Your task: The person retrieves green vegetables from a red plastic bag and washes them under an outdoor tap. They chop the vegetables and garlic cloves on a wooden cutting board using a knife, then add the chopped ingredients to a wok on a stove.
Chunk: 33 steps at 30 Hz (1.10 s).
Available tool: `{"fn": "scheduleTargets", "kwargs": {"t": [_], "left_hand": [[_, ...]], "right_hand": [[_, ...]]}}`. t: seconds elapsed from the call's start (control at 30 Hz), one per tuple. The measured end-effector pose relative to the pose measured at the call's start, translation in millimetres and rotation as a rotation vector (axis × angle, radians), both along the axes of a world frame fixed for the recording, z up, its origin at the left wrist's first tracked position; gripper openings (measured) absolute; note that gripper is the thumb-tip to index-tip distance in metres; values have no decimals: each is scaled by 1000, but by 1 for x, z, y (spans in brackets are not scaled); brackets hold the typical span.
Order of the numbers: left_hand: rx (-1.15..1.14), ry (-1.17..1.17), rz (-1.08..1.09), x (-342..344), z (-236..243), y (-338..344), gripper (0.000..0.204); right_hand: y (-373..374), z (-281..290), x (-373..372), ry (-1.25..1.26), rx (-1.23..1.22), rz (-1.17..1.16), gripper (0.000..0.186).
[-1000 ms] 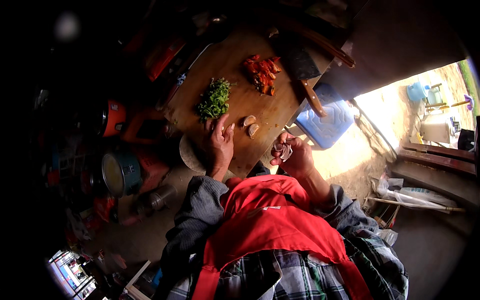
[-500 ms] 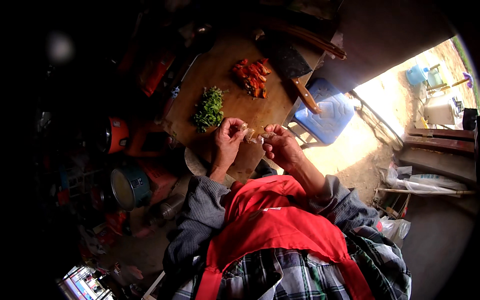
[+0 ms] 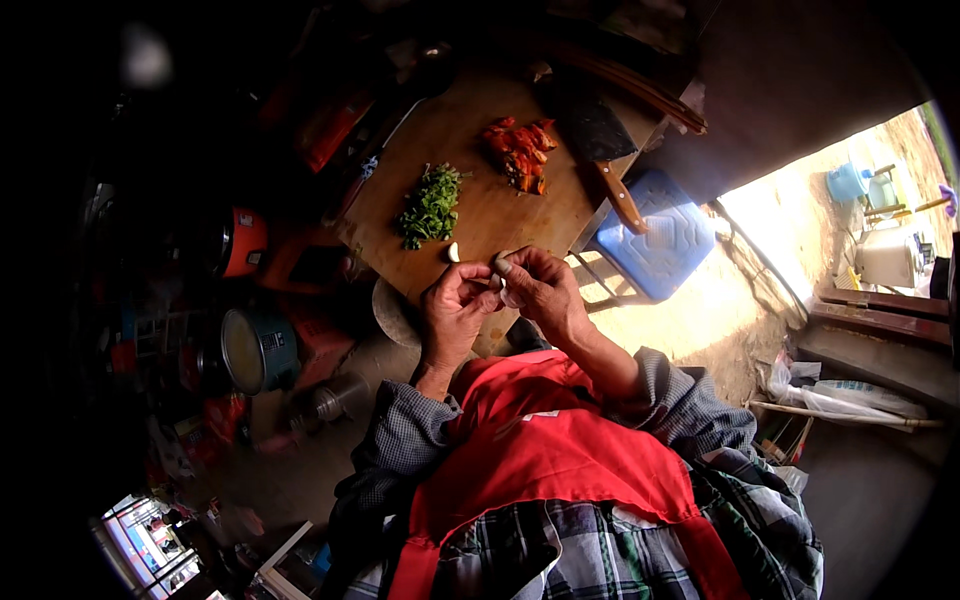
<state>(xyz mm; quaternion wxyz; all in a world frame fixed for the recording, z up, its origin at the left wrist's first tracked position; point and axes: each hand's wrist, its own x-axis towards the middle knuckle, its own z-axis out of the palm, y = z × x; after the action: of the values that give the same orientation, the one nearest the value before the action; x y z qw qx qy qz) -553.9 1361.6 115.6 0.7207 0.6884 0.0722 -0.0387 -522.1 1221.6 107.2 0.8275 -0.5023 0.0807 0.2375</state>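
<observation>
My left hand (image 3: 455,310) and my right hand (image 3: 545,292) meet over the near edge of a wooden cutting board (image 3: 385,180). Their fingertips pinch together on a small garlic clove, mostly hidden by the fingers, and pale papery skin (image 3: 511,297) shows under my right fingers. A peeled white garlic clove (image 3: 453,252) lies on the board just beyond my left hand. Farther off sit a heap of chopped green herbs (image 3: 431,207) and a pile of cut red peppers (image 3: 520,153). A cleaver (image 3: 603,132) rests at the board's right side, its wooden handle jutting past the edge.
A blue plastic stool (image 3: 657,235) stands right of the board, near a sunlit doorway. To the left are an orange-red appliance (image 3: 246,242), a green round container (image 3: 258,350) and dark clutter. Plastic bags and sticks (image 3: 850,398) lie at the lower right.
A peeled white clove now lies on the board by my left hand. Both hands have drawn closer together, my right moving left. The whole view has shifted slightly.
</observation>
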Motion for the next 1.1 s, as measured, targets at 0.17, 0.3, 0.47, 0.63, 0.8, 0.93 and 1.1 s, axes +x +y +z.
{"fn": "scheduleTargets", "kwargs": {"t": [0.17, 0.3, 0.47, 0.63, 0.8, 0.93, 1.1], "left_hand": [[-113, -6, 67, -13, -8, -9, 20], [-203, -3, 120, -21, -1, -22, 20], [-167, -20, 214, -32, 12, -37, 21], [109, -191, 241, -37, 16, -46, 21], [-159, -80, 291, -41, 27, -57, 19], [-543, 40, 294, -44, 33, -57, 16], [-619, 101, 365, -47, 31, -71, 17]], "right_hand": [[-4, -2, -6, -169, -25, 14, 22], [-13, -3, -9, -333, -252, 37, 17], [-26, 11, -14, -351, -249, 84, 14], [-36, 28, -15, -235, -142, 153, 15], [-44, 32, -16, -197, -49, 163, 16], [-55, 33, -15, 70, 218, 214, 16], [-65, 33, -14, 115, 231, 269, 15]]}}
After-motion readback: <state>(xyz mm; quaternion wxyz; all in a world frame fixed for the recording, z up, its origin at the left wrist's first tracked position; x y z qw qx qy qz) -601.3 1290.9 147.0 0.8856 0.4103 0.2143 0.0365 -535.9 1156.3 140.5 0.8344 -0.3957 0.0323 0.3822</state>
